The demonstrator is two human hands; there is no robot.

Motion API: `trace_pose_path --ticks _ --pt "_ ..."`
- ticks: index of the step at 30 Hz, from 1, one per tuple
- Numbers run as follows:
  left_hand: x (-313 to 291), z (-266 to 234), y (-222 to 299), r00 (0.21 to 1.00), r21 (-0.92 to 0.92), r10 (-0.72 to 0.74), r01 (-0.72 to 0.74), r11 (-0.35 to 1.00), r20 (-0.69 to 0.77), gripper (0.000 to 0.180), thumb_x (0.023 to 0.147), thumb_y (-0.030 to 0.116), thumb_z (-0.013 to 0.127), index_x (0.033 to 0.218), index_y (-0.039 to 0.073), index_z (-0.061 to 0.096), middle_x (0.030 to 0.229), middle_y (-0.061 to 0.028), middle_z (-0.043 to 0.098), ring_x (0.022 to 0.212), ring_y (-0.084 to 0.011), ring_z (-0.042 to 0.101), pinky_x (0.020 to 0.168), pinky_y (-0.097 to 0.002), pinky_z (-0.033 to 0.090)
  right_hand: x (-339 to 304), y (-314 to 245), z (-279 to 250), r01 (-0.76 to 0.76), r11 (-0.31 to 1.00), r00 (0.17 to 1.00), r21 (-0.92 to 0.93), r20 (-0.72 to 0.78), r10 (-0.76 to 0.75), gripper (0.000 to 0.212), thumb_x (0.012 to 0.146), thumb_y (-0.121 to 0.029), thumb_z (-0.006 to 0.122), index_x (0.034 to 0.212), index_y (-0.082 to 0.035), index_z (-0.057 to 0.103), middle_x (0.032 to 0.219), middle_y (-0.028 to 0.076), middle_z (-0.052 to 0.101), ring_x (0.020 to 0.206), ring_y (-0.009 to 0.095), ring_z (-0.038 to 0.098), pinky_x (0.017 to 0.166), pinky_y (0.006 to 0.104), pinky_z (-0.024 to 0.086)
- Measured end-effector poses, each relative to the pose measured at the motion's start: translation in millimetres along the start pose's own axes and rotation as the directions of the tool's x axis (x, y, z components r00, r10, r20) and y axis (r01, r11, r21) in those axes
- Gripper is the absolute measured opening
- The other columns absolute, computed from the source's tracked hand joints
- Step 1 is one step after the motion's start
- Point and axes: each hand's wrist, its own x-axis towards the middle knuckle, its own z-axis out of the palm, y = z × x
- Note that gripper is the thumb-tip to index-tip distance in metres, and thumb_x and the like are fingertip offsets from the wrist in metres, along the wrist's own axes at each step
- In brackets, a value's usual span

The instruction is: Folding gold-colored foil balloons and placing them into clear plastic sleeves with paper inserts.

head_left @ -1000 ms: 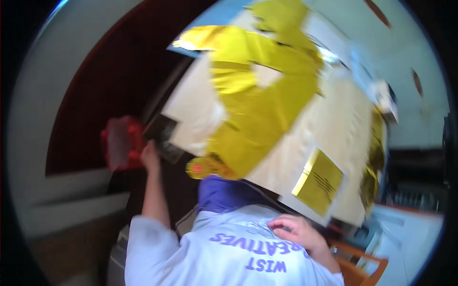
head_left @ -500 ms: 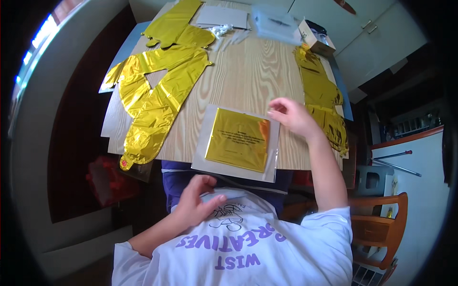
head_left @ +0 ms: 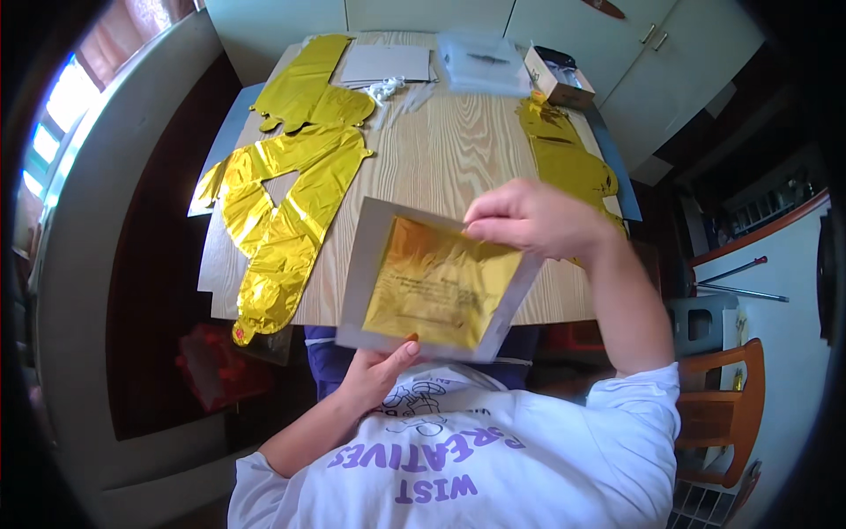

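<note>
A clear plastic packet [head_left: 445, 282] with a folded gold foil balloon against a pale backing card is tilted up off the near edge of the table. My right hand [head_left: 538, 219] pinches its upper right edge between thumb and fingers. At the lower edge, my left hand [head_left: 381, 375] has its thumb over the front of the packet; its other fingers are hidden behind. Flat on the left of the table lies an unfolded gold foil balloon [head_left: 291, 234] with a triangular opening, a red spot at its near end.
Another gold balloon [head_left: 308, 84] lies at the far left, and a further one [head_left: 568, 154] along the right edge. White cards [head_left: 385, 63], white string [head_left: 385, 89], clear plastic bags [head_left: 483, 63] and a small box [head_left: 560, 79] stand at the back. A wooden chair [head_left: 749, 410] is at right.
My right hand has taken hold of the packet's upper edge and lifted it from the table. My left hand has come up to its lower edge. The view has shifted slightly.
</note>
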Motion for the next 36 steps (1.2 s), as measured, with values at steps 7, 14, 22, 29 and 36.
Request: trace_pose_path --ticks 7,14,22,29,36 --pt "13 -17 34 0.980 0.216 0.092 -0.053 0.975 -0.174 0.027 0.096 0.011 0.071 0.119 -0.003 0.066 0.113 -0.0108 0.071 0.107 -0.0153 0.066 0.094 -0.0318 0.053 -37 -32 -7 0.096 0.805 0.962 -0.586 -0.153 -0.226 0.018 0.093 -0.016 0.067 0.096 0.001 0.075 0.084 0.015 0.071 0.077 0.029 0.069 0.072 0.0362 0.053" --pt "69 6 80 0.819 0.627 0.569 -0.481 0.612 0.073 0.033 0.088 0.011 0.079 0.116 -0.002 0.066 0.109 -0.0067 0.072 0.107 -0.0133 0.063 0.093 -0.0312 0.051 -40 5 2 0.104 0.899 0.944 -0.426 -0.243 -0.225 0.016 0.092 -0.011 0.068 0.101 0.000 0.075 0.088 0.015 0.073 0.078 0.030 0.070 0.073 0.0362 0.055" --pt "88 83 43 0.933 0.593 0.156 -0.330 0.735 0.325 0.028 0.095 0.007 0.068 0.122 0.000 0.063 0.101 -0.0095 0.074 0.091 -0.0139 0.069 0.085 -0.0298 0.054 -135 -3 -42 -0.156 0.945 0.983 -0.286 0.047 0.176 0.018 0.081 -0.013 0.070 0.094 -0.001 0.070 0.075 0.016 0.068 0.067 0.032 0.067 0.063 0.0375 0.051" --pt "78 105 47 0.792 0.670 0.027 -0.534 0.515 0.610 0.034 0.087 0.004 0.074 0.119 -0.002 0.065 0.115 -0.0187 0.071 0.103 -0.0335 0.070 0.090 -0.0370 0.055 -305 81 -71 -0.931 0.196 0.332 -0.307 -0.496 0.802 0.020 0.077 -0.004 0.065 0.093 -0.006 0.077 0.096 0.020 0.073 0.096 0.036 0.071 0.085 0.0448 0.056" --pt "74 91 42 0.846 0.755 0.004 -0.479 0.448 0.534 0.027 0.083 0.001 0.076 0.109 -0.002 0.067 0.107 -0.0179 0.072 0.096 -0.0343 0.072 0.083 -0.0371 0.057 -307 357 -2 -0.898 0.128 0.357 -0.421 -0.525 0.773 0.024 0.092 -0.013 0.056 0.102 -0.010 0.077 0.114 0.015 0.073 0.108 0.033 0.070 0.089 0.0481 0.055"
